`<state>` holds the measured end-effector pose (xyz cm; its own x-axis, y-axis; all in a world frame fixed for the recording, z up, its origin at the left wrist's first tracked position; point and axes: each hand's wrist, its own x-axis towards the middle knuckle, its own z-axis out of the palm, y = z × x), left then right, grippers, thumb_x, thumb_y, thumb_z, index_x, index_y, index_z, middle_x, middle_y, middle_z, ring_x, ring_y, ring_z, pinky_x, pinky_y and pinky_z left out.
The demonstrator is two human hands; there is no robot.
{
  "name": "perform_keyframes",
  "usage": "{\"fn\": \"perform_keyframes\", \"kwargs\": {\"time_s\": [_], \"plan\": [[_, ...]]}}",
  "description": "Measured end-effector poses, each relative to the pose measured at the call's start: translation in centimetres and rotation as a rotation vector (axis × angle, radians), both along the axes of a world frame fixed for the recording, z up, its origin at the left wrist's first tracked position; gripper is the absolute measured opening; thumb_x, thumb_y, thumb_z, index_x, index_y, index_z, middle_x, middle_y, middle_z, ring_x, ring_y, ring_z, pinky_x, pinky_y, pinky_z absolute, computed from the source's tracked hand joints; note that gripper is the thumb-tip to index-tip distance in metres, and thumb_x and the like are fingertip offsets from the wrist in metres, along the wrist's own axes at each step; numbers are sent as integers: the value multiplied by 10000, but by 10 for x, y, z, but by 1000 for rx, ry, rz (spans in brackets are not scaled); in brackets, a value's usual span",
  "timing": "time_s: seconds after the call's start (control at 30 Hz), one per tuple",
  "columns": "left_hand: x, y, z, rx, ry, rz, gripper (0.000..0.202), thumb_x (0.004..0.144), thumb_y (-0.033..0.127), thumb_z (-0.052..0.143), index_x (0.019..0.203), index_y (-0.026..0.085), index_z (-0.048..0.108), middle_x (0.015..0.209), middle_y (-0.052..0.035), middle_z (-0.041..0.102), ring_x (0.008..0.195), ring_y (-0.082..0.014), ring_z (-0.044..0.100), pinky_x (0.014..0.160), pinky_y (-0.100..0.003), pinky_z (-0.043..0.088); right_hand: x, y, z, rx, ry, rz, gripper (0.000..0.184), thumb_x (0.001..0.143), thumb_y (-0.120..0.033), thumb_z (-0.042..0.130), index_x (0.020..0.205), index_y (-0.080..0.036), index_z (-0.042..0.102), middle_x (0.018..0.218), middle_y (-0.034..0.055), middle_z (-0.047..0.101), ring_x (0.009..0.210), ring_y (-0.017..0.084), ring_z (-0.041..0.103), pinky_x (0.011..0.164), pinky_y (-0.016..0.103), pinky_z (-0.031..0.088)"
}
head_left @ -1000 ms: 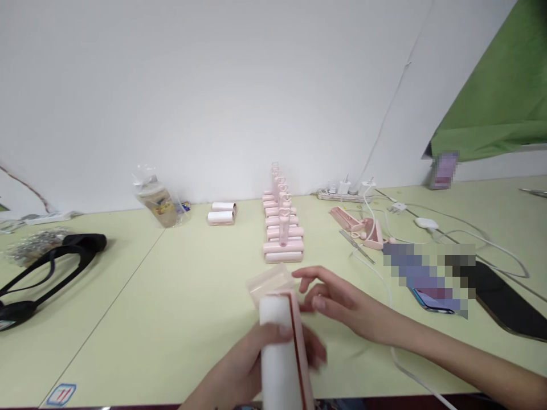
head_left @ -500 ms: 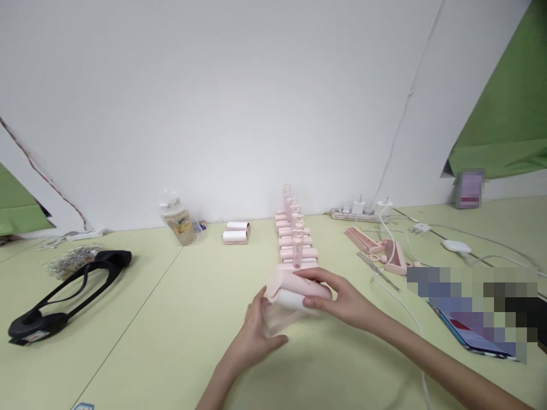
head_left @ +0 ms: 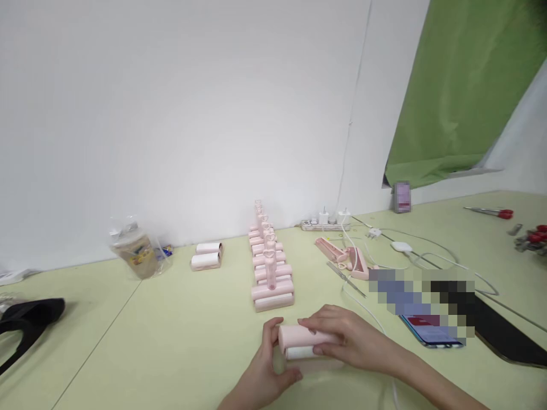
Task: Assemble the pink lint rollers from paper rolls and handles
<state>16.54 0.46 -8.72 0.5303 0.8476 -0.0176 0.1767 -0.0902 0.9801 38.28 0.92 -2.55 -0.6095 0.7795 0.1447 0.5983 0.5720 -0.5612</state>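
Low in the front of the head view, both my hands are around a roller piece (head_left: pixel 296 337) with a pink cylindrical shell, a white roll beneath it and a pale translucent lower part. My left hand (head_left: pixel 265 367) grips its left end, thumb low and fingers on the far side. The fingers of my right hand (head_left: pixel 344 337) lie over the top, and the thumb presses the white roll. Just beyond stands a row of pink-and-white rollers (head_left: pixel 273 300) with clear pink upright handles (head_left: pixel 270 272), running back towards the wall.
Left of the row lie two white rolls (head_left: pixel 205 261) and a bagged drink cup (head_left: pixel 139 256). Pink shell parts (head_left: pixel 358 263), tweezers (head_left: pixel 347 279), a power strip (head_left: pixel 311 225), a white cable (head_left: pixel 363 306) and phones (head_left: pixel 431 336) are on the right. A black strap item (head_left: pixel 38 319) lies far left.
The view has turned right, so the table things appear further left. The roller piece, tilted before, is now more level and lower in view, with both hands still on it.
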Motion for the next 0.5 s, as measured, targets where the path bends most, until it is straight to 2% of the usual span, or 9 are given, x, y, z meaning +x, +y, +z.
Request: {"fn": "perform_keyframes", "kwargs": {"time_s": [0.1, 0.3, 0.4, 0.5], "plan": [[-1, 4, -5, 0, -19, -58, 694, 691, 80, 563, 1220, 227, 138, 1213, -98, 448, 1116, -211, 434, 955, -360, 300, 0, -1, 5, -6, -13, -12, 386, 779, -287, 587, 1159, -229, 552, 967, 61, 626, 923, 195, 531, 767, 282, 420], [-4, 3, -9, 41, -4, -55, 651, 719, 111, 570, 1223, 231, 176, 1226, -106, 430, 1135, -223, 415, 965, -381, 301, -2, -1, 12, 27, -119, 30, 360, 802, -263, 562, 1161, -232, 547, 989, 54, 631, 907, 193, 528, 783, 297, 416], [-5, 4, -14, 63, -26, -53, 653, 728, 109, 564, 1238, 252, 182, 1263, -92, 388, 1166, -211, 386, 990, -370, 294, -4, -3, 5, 38, -131, 34, 361, 822, -286, 541, 1181, -251, 527, 1046, 43, 617, 941, 195, 522, 804, 307, 419], [-6, 5, -21, 102, -32, -39, 628, 725, 118, 570, 1230, 274, 232, 1290, -74, 352, 1206, -215, 343, 1022, -375, 266, -7, -9, -9, 58, -54, 25, 342, 875, -303, 452, 1211, -259, 501, 1158, 40, 565, 1068, 189, 471, 893, 307, 394]]}}
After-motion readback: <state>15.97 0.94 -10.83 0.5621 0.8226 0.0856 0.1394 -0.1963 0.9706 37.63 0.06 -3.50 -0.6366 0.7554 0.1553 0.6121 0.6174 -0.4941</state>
